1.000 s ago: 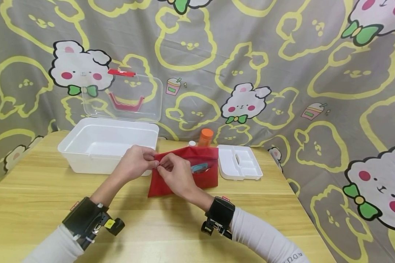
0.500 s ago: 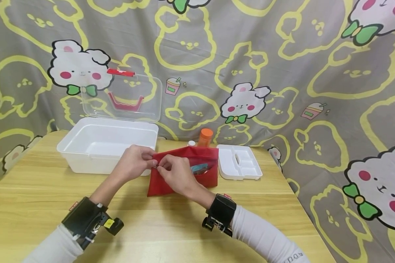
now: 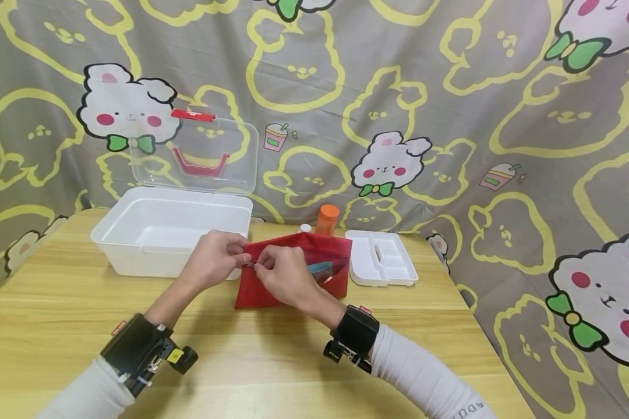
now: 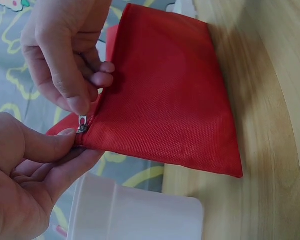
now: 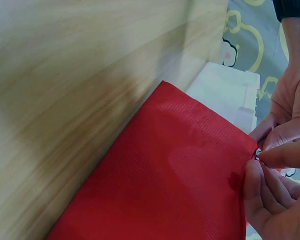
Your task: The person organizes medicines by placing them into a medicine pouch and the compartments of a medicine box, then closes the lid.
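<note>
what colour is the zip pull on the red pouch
Silver; the zip pull on the red pouch shows best in the left wrist view.

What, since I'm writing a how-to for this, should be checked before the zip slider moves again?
1. Left hand steadies the red pouch: ok, it pinches the corner by the zip's end.
2. Right hand has the zip slider: ok, fingertips at its metal tab.
3. Blue item tucked below the zip line: cannot tell; it shows in the open mouth.
4. Zip track free of caught fabric: cannot tell, fingers hide part.
5. Clear lid out of the way: ok, raised behind the white box.
</note>
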`<state>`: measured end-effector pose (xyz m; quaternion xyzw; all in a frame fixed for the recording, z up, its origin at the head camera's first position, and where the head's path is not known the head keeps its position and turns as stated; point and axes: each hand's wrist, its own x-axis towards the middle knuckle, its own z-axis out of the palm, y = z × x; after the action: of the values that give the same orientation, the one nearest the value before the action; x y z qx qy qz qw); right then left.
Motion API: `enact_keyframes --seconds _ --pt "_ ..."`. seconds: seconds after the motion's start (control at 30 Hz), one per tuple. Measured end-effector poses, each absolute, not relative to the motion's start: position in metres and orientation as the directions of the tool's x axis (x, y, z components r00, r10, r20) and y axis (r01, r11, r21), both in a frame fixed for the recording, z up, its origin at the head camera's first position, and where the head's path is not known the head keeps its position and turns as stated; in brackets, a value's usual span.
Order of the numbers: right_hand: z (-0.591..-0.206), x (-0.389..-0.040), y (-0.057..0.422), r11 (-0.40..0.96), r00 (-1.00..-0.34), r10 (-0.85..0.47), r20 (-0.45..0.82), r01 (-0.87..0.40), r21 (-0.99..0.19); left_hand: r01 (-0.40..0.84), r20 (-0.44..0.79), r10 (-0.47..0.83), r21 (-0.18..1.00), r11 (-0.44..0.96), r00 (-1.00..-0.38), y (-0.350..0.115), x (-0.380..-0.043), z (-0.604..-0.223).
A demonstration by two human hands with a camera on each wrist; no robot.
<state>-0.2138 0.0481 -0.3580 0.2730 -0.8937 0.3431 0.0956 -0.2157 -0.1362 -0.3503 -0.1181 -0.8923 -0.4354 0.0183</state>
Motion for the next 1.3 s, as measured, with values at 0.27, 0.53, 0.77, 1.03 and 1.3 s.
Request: enact_keyframes --seconds 0.27,0.53,0.77,1.03,1.3 --pt "-0.356 -0.220 0.059 0.652 -0.846 -0.417 0.332 -0.534 -0.538 0.236 0.144 0.199 0.773 0.589 -0.969 -0.137 -0.216 -0.350" --pt "-0.351 -0.219 0.071 0.666 -0.851 -0.414 0.323 -0.524 -0.530 0.228 0.134 0.198 0.769 0.597 -0.971 -0.139 -0.214 -0.347" --pt "-0.349 -0.220 0.085 0.679 -0.855 -0.402 0.327 -0.518 -0.520 0.255 0.171 0.192 0.732 0.631 -0.966 -0.144 -0.213 -0.346" --pt "-0.350 -0.221 0.106 0.713 -0.854 -0.349 0.387 -0.510 -0.482 0.256 0.173 0.191 0.724 0.640 -0.966 -0.151 -0.212 -0.345" --pt "-0.346 -0.223 0.128 0.719 -0.862 -0.315 0.396 -0.490 -0.493 0.252 0.178 0.180 0.727 0.639 -0.968 -0.158 -0.211 -0.344"
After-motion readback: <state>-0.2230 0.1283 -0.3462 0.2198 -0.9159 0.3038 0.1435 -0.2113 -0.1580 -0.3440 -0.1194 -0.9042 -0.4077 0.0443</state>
